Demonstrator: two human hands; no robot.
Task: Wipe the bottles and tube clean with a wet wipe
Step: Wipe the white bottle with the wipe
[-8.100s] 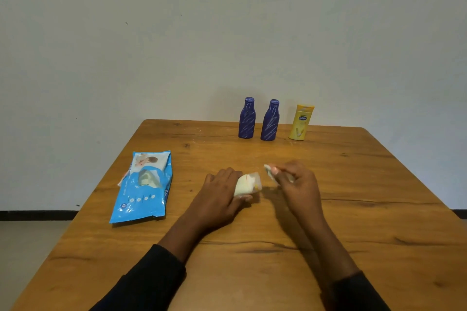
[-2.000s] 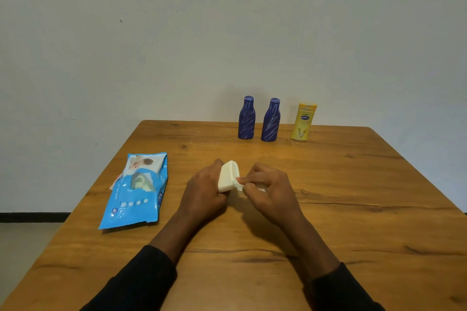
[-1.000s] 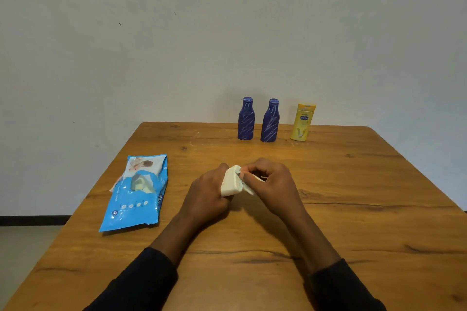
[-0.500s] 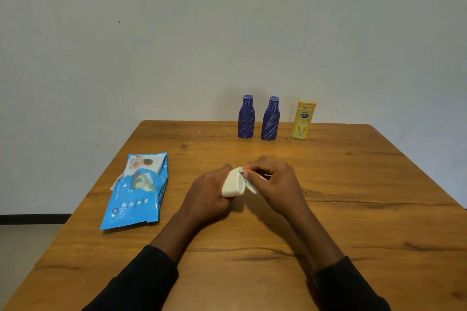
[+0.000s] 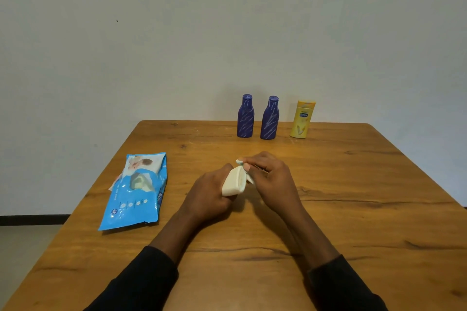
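My left hand (image 5: 209, 193) grips a cream-white tube (image 5: 233, 182) just above the middle of the wooden table (image 5: 353, 184). My right hand (image 5: 273, 179) pinches a white wet wipe (image 5: 246, 170) against the tube's far end; most of the wipe is hidden under the fingers. Two dark blue bottles (image 5: 245, 116) (image 5: 269, 118) stand upright side by side at the table's far edge. A yellow bottle (image 5: 302, 119) stands to their right.
A blue pack of wet wipes (image 5: 136, 190) lies flat on the table to the left of my hands, its flap lifted. A pale wall rises directly behind the far edge. The floor shows at the lower left.
The right hand has slid the wipe up along the tube toward its far end. The left hand keeps its hold, and the tube is tilted slightly more.
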